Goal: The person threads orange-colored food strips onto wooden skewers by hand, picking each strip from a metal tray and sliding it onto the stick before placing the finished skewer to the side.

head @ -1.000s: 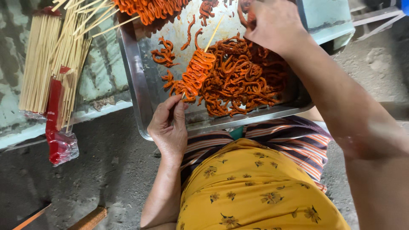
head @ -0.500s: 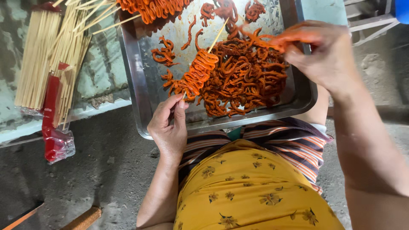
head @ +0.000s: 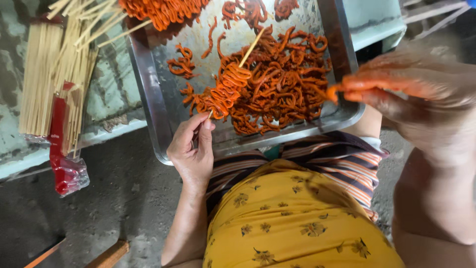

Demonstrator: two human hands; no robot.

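Pinching the lower end of a half-loaded bamboo skewer (head: 229,82) over the steel tray (head: 148,99), the left hand (head: 192,154) steadies it. Right hand (head: 411,94), at the tray's right edge, grips one orange strip (head: 333,92); threading works best with the skewer held still, its tip angled clear of fingers.

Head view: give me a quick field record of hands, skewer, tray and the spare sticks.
left hand: pinches the lower end of the loaded skewer
right hand: raised over the tray's right edge, fingers coated orange, holding an orange strip
skewer: partly threaded with orange strips, bare tip pointing up
metal tray: heaped with loose orange strips
bamboo sticks: bundled left of the tray, red wrapper beside them
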